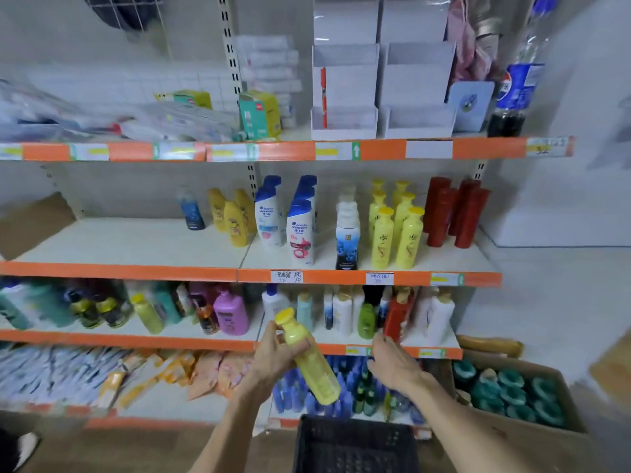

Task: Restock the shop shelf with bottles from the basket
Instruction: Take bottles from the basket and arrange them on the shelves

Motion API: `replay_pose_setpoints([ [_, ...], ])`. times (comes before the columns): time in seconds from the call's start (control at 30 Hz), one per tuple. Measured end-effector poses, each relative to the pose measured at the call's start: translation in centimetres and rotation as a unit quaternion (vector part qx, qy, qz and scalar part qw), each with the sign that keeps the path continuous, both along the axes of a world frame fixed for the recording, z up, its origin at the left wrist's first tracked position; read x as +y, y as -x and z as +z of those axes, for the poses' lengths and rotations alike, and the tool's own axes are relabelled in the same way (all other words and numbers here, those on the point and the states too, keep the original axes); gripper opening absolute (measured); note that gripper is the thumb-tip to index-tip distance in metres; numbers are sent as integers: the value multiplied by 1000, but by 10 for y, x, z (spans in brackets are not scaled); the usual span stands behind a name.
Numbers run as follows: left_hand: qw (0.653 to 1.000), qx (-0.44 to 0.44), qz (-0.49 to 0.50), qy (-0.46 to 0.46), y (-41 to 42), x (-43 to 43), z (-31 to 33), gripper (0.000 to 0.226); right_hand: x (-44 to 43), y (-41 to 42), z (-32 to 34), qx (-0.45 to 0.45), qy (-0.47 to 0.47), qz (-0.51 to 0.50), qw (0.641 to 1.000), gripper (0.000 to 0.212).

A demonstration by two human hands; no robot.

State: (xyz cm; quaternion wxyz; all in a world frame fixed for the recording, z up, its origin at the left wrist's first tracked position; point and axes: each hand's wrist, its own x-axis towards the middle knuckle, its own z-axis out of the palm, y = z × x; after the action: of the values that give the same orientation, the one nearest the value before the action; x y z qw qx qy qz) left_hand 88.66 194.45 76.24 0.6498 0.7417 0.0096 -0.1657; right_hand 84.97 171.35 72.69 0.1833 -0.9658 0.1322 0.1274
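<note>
Wide metal shelf (375,277) with orange front strips and white boards, several tiers high, paper price tags stuck along the edges. On the middle tier, upright plastic bottles in rows: two files of yellow bottles (396,233) with round yellow caps, blue-and-white bottles to their left, smooth red tubes (454,213) to their right. Left half of that board bare. On the tier below, mixed bottles packed close, among them a squat purple one (231,314). At lower right, an open brown cardboard box (560,384) full of teal round caps. At the bottom edge, a black plastic basket (355,445) with a gridded wall, rim only partly in view. Above the basket, a yellow bottle (309,360), slim and glossy, tilted with its flared cap up and to the left, held in front of the lower tiers. Left hand (273,356) with fingers (300,344) wrapped around the bottle's upper body. Right hand (392,363) just beside it, apart from the bottle, fingers loosely spread and holding nothing.
</note>
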Motion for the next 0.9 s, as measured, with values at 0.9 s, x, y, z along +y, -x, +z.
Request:
replay_pose_setpoints([
  [0.9, 944, -193, -247, -106, -40, -238, 54, 35, -183, 28, 13, -11, 10, -147, 989, 41],
])
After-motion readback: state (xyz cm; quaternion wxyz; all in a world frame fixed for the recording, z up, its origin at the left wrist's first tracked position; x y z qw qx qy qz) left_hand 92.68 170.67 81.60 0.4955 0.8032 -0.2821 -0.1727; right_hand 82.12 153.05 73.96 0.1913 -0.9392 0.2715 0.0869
